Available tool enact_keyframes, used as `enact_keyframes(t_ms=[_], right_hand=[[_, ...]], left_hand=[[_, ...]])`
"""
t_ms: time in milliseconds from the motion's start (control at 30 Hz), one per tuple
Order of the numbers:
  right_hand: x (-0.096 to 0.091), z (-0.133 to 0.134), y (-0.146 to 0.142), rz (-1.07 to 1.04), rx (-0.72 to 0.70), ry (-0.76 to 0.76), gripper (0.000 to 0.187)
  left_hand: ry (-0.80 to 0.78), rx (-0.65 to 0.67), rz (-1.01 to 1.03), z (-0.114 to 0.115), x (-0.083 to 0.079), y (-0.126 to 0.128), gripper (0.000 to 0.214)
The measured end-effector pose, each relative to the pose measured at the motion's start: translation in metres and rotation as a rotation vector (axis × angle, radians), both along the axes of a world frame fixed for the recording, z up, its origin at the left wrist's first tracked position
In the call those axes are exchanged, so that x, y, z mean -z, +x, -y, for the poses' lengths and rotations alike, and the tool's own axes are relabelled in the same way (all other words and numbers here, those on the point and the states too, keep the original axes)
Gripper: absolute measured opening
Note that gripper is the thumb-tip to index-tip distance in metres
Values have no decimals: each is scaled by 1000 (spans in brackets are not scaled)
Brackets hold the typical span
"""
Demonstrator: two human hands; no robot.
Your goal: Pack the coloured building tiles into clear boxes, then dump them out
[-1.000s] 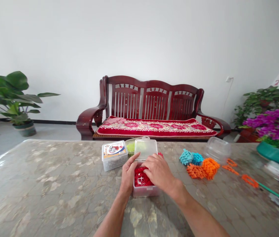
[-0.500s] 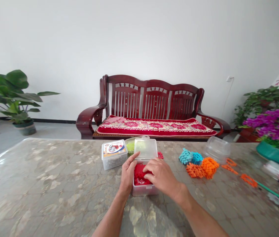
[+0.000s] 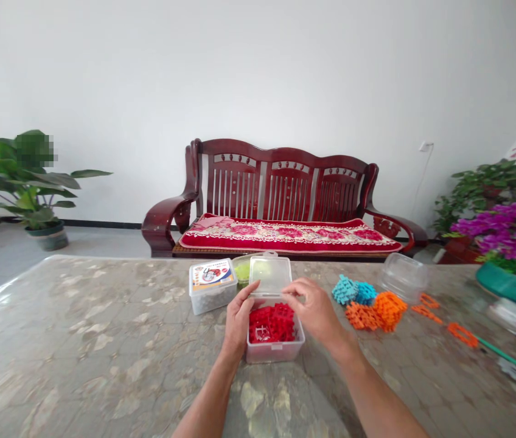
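Note:
A clear plastic box (image 3: 271,353) full of red interlocking plastic pieces (image 3: 276,323) stands in front of me, its see-through lid (image 3: 271,274) tipped up at the back. My left hand (image 3: 238,316) grips the box's left side, thumb along the rim. At the back right corner, beside the lid's hinge edge, my right hand (image 3: 306,301) has its fingers drawn together in a pinch. Whatever those fingertips hold, if anything, is hidden. Touching the box's left rear is a closed plastic box (image 3: 212,298) with a printed label marked 4.
Right of the box lie blue pieces (image 3: 353,289), orange assembled pieces (image 3: 388,311) and an upturned clear container (image 3: 404,277). A yellow-green tub (image 3: 242,269) sits behind the lid. Purple flowers in a teal pot (image 3: 511,283) stand far right. A wooden bench (image 3: 258,176) is beyond the table.
My right hand has lifted out of the red pieces and moved up and right to the back corner, uncovering them. My left hand stays on the box.

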State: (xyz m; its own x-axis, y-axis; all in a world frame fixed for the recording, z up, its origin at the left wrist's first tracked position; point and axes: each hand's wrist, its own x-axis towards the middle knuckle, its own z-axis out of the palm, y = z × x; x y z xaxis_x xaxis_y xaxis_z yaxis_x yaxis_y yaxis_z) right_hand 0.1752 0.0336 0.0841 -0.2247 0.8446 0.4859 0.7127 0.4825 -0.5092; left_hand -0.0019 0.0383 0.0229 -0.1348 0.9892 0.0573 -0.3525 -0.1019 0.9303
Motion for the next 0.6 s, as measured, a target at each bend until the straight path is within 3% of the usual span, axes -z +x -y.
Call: enact_keyframes(t_ms=[100,233,400,600], right_hand=[[11,-22,27,-114,177,20,19],[43,-48,52,25,301,-103,33],[76,-62,53,240,176,-190,46],[72,-70,49,373,18,-283,48]], left_hand=[[-28,1,40,1,0,1,55],[-20,-7,50,1,-1,0,51],[-32,-17,55,1,-4,0,50],[-57,8,63,1,-3,0,55]])
